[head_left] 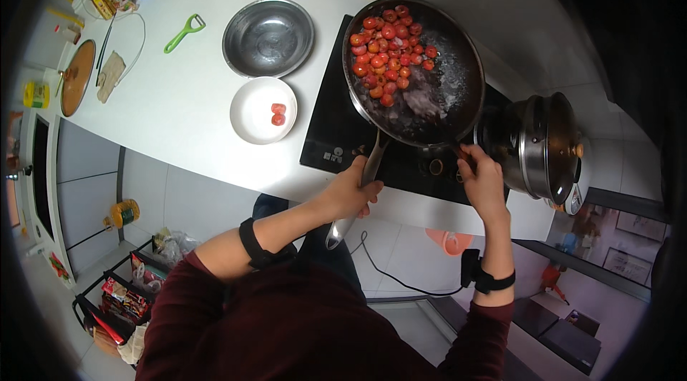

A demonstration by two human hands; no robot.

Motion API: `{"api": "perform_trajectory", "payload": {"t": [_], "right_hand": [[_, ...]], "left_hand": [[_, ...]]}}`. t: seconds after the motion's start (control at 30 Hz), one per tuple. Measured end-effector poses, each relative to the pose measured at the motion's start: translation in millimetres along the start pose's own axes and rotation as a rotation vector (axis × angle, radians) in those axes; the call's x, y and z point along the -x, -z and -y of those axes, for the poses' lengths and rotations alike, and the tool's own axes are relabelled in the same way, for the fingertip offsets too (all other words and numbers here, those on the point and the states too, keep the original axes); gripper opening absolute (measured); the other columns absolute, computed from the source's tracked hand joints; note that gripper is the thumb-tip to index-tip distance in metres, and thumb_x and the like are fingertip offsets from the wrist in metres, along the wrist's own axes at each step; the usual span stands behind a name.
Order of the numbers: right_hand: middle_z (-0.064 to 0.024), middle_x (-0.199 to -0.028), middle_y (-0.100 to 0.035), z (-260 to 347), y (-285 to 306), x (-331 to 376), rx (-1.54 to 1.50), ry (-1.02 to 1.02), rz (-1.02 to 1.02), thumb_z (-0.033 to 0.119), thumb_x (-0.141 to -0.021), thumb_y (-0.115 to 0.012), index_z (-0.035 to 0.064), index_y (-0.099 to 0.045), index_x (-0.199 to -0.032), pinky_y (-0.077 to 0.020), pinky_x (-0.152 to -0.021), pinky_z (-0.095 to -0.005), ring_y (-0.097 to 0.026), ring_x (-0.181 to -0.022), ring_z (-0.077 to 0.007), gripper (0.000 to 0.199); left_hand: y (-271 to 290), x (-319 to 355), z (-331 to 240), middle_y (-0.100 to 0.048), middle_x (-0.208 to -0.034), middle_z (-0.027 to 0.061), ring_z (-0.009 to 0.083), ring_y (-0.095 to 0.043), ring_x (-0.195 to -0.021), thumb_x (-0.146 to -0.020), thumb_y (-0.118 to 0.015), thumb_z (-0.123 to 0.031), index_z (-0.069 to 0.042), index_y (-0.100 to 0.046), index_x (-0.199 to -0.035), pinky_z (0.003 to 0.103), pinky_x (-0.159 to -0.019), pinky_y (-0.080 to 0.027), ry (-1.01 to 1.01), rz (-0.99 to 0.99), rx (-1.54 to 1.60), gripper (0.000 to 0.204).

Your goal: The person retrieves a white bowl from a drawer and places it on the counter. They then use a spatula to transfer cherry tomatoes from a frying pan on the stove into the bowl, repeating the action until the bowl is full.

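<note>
A dark frying pan (469, 59) rests on the black induction cooktop (325, 145). Small round red fruits (390, 48) are heaped in its left half, and bubbly, whitish liquid (454, 84) covers the right. My left hand (351, 191) is closed around the pan's long metal handle (373, 155). At the pan's near right rim, my right hand (483, 175) grips a brown wooden-handled utensil (464, 155); its working end cannot be made out. Left of the cooktop, a white bowl (250, 116) holds two red fruit pieces (278, 115).
Behind the white bowl stands a metal basin (236, 41). A green peeler (184, 33) lies farther left on the white counter (186, 95). Close to my right hand is a lidded steel pot (533, 148). A cable (401, 282) hangs below the counter; a black rack (93, 302) stands lower left.
</note>
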State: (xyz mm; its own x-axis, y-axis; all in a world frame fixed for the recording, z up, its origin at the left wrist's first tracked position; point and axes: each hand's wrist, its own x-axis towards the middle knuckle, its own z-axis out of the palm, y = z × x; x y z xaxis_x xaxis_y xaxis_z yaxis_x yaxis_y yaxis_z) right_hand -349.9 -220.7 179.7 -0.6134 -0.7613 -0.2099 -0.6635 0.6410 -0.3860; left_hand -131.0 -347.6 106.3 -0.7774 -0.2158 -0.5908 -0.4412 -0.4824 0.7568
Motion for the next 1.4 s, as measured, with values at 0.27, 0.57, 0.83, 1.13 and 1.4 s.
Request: {"api": "perform_trajectory", "payload": {"t": [0.27, 0.57, 0.83, 1.13, 1.4], "right_hand": [[-0.0209, -0.094, -0.067, 2.1, -14.5, 16.6, -0.06, 0.118, 0.006, 0.004, -0.083, -0.065, 0.0004, -0.063, -0.107, -0.0516, -0.075, -0.0396, -0.066, -0.084, -0.038, 0.024], [-0.0253, -0.096, -0.066, 31.8, -81.1, -41.6, -0.131, 0.243, -0.172, 0.005, -0.087, -0.061, -0.0014, -0.06, -0.108, -0.052, -0.077, -0.0436, -0.065, -0.089, -0.0421, 0.021], [-0.0247, -0.099, -0.066, 30.2, -92.7, -33.5, -0.163, 0.23, -0.252, 0.006, -0.088, -0.061, -0.0041, -0.061, -0.113, -0.052, -0.077, -0.0428, -0.065, -0.089, -0.04, 0.027], [-0.0215, -0.092, -0.065, 22.8, -105.4, -17.5, -0.232, 0.299, -0.381, 0.008, -0.09, -0.061, -0.0043, -0.061, -0.116, -0.0525, -0.07, -0.0396, -0.066, -0.08, -0.0354, 0.029], [-0.02, -0.101, -0.067, 24.9, -104.2, -12.8, -0.229, 0.252, -0.405, 0.004, -0.089, -0.062, -0.0043, -0.062, -0.115, -0.0533, -0.079, -0.0354, -0.067, -0.09, -0.0316, 0.027]], "left_hand": [[-2.0, -6.1, 1.8, -0.053, -0.072, 0.0079, 0.0144, -0.057, -0.054, -0.098, -0.048, -0.012, -0.003, -0.035, -0.119, 0.028, -0.049, -0.049, 0.004, 0.0, -0.056, 0.027], [-1.7, -4.9, -0.9, -0.053, -0.071, 0.0103, 0.0174, -0.058, -0.053, -0.094, -0.049, -0.008, -0.001, -0.034, -0.114, 0.031, -0.047, -0.05, -0.003, -0.004, -0.065, 0.026], [6.7, -10.3, 9.6, -0.057, -0.074, 0.0101, 0.0176, -0.061, -0.062, -0.094, -0.058, -0.023, -0.001, -0.037, -0.111, 0.03, -0.058, -0.052, -0.013, 0.024, -0.044, 0.035], [110.9, 7.9, 55.0, -0.06, -0.098, 0.0152, 0.021, -0.064, -0.084, -0.097, -0.054, -0.027, 0.002, -0.046, -0.112, 0.031, -0.071, -0.058, 0.057, -0.729, 0.691, 0.033], [149.2, -13.7, 65.4, -0.042, -0.12, 0.0271, 0.0317, -0.065, -0.089, -0.088, -0.037, 0.008, -0.006, -0.011, -0.133, 0.034, -0.071, -0.065, -0.095, -0.781, 0.71, 0.053]]}}
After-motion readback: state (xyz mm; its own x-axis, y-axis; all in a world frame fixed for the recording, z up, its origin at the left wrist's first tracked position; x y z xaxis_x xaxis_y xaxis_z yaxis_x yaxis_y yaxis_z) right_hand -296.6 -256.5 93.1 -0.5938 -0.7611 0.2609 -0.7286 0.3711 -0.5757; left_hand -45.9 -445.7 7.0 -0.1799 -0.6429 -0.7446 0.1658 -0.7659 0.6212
